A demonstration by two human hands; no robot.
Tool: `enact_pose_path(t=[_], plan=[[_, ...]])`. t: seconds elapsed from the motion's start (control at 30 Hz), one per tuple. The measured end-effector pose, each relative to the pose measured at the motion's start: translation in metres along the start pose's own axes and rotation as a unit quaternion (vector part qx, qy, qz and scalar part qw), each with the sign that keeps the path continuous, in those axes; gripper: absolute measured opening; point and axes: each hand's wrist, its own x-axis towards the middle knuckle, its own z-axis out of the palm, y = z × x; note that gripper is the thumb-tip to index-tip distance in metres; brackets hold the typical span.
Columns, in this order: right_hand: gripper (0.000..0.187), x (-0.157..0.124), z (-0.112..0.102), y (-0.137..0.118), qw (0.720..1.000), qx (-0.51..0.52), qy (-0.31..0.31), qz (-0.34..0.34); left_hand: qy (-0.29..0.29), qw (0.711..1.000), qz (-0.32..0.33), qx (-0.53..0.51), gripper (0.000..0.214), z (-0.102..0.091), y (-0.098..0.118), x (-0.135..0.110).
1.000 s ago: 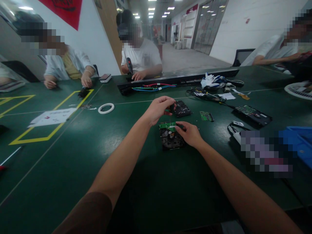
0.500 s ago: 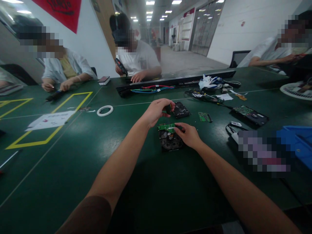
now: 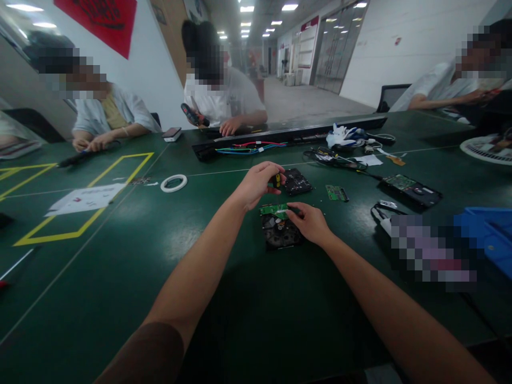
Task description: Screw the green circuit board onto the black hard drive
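A black hard drive [image 3: 280, 230] with a green circuit board [image 3: 272, 208] on its far end lies on the green table [image 3: 120, 256]. My left hand [image 3: 258, 184] is closed round the black and yellow handle of a screwdriver [image 3: 277, 180], held upright over the board. My right hand [image 3: 310, 222] rests on the drive's right side, fingers pinched at the board's edge. A second black drive part [image 3: 298, 181] lies just beyond my left hand.
A loose green board [image 3: 336, 192], another drive [image 3: 412, 189], cables [image 3: 252, 146], white gloves [image 3: 344, 136], a tape ring [image 3: 174, 183], a paper sheet [image 3: 86, 196] and a blue tray [image 3: 490, 232] lie around. Other people sit across the table; one holds a power screwdriver [image 3: 194, 116].
My hands have barely moved; the screwdriver handle has turned so its yellow part shows. The person opposite has lifted and swung the power screwdriver to the left.
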Motion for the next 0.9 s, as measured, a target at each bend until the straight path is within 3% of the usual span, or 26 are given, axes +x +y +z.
enact_pose_path(t=[0.9], plan=[[0.036,-0.0004,0.0004,0.0010,1.000,0.005,-0.003,0.001,-0.030,0.999,0.016,0.021,0.015,-0.0014,-0.0016,0.0006]])
